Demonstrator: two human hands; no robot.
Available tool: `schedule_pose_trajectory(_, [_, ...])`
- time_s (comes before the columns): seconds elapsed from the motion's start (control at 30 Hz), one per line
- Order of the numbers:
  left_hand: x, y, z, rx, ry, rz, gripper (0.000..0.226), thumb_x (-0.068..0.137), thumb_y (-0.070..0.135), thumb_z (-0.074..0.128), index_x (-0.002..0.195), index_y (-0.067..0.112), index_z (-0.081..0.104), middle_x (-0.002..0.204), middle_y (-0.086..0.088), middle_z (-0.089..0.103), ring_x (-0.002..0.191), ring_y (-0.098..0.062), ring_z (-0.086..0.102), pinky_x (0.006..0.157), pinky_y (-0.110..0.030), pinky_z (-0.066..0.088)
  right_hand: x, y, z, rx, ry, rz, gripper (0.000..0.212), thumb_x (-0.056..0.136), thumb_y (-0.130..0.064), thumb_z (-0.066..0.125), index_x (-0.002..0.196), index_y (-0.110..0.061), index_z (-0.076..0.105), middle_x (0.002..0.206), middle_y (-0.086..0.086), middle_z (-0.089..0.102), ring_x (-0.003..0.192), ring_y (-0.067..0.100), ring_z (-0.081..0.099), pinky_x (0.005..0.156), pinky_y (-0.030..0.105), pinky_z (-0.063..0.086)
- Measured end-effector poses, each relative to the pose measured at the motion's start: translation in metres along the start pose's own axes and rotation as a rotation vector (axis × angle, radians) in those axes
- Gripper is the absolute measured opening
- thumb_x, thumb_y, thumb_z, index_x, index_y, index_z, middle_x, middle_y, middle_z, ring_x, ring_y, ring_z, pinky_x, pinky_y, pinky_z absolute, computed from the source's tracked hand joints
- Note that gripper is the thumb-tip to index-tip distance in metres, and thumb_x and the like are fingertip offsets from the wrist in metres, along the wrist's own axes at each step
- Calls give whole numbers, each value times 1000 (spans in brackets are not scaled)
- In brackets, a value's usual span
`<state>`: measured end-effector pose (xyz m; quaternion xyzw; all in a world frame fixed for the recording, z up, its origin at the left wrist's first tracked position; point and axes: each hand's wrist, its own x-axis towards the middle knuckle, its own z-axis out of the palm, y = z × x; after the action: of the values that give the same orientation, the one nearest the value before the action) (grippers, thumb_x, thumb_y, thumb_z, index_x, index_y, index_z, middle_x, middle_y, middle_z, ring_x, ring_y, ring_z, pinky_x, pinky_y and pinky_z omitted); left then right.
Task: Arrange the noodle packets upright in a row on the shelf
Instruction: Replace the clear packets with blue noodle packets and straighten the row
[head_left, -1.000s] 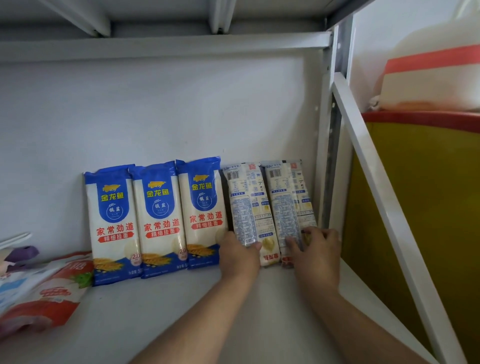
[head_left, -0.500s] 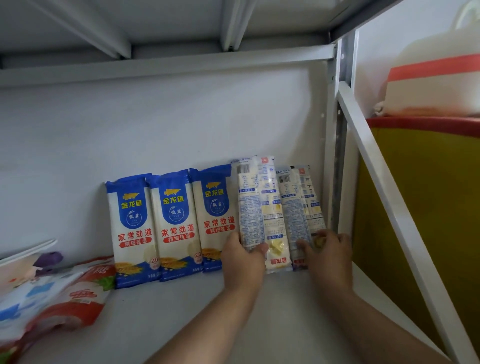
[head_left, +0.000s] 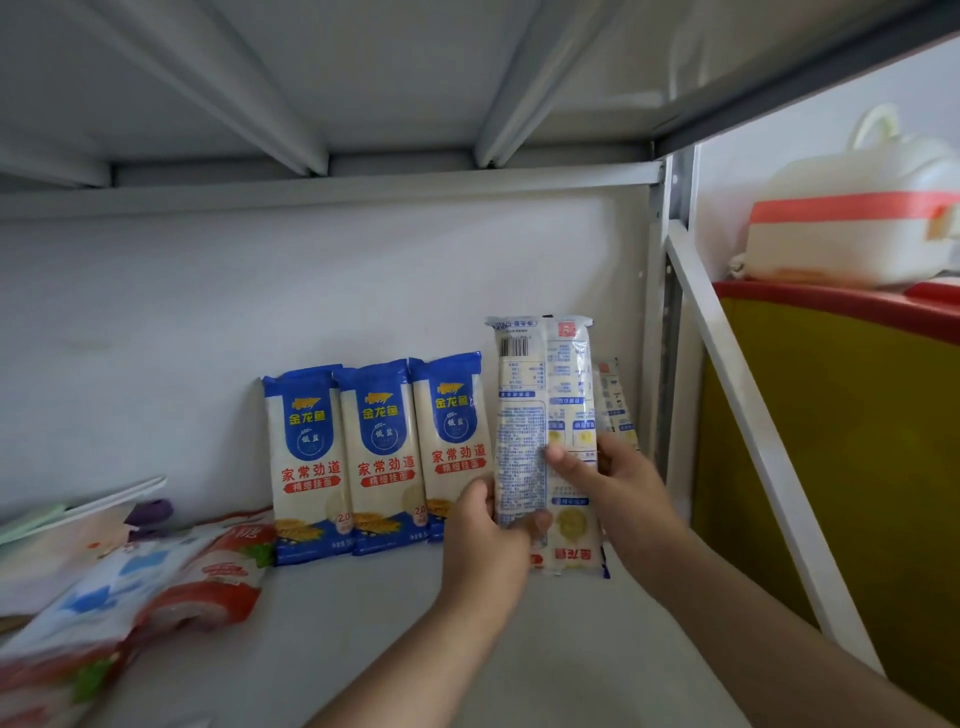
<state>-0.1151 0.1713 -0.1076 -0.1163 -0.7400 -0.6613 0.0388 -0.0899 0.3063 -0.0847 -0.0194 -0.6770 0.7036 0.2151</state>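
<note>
White shelf (head_left: 363, 613): three blue packets (head_left: 387, 457) upright against wall, red pouches (head_left: 208, 577) left; both hands' fingers (head_left: 558, 460) clamped on reversed packet (head_left: 545, 415), another packet (head_left: 615, 405) behind.

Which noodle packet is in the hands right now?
The back-facing packet, fourth from the left, gripped by the left hand and right hand. It shows its barcode side; the three blue-fronted packets stand untouched.

Shiny, smooth plastic on the noodle packets (head_left: 543, 441). Painted metal, smooth and dull, on the shelf (head_left: 363, 623). Glossy plastic on the white jug (head_left: 852, 228).
</note>
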Motion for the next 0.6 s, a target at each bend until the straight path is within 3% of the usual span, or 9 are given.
schedule_pose_trajectory(0.1, [-11,8,-20,-8,-23,-52,30,80,12,82,102,23,65,96,3,78,83,-13,76,75,-39,64,-14,-11,9,60,-47,26,28,85,-25,77,110,-14,70,100,3,81,88,23,79,73,42,65])
schedule_pose_trajectory(0.2, [-22,13,-38,-26,-60,-78,36,78,12,84,107,20,64,99,4,78,84,-11,76,75,-32,63,-26,-17,19,77,-63,48,33,84,-24,79,112,-10,70,103,8,80,93,29,78,82,53,62])
schedule_pose_trajectory(0.3, [-32,19,-54,-54,-93,-84,42,77,14,86,112,19,64,102,4,78,84,-8,76,70,-23,60,-38,-25,28,84,-73,47,32,84,-22,79,111,-8,71,103,9,80,94,30,78,85,56,61])
schedule_pose_trajectory(0.47, [-41,23,-74,-69,-152,-89,50,73,21,89,117,20,65,103,4,78,87,-9,76,83,-35,62,-50,-33,38,102,-65,66,31,84,-24,79,110,-9,71,103,9,80,93,29,78,85,55,61])
schedule_pose_trajectory(0.6, [-47,27,-83,-57,-134,-67,46,74,20,88,114,21,65,99,5,78,84,-9,76,84,-37,62,-56,-35,45,169,-57,92,30,86,-21,77,112,-7,70,104,10,80,95,30,77,86,54,61])
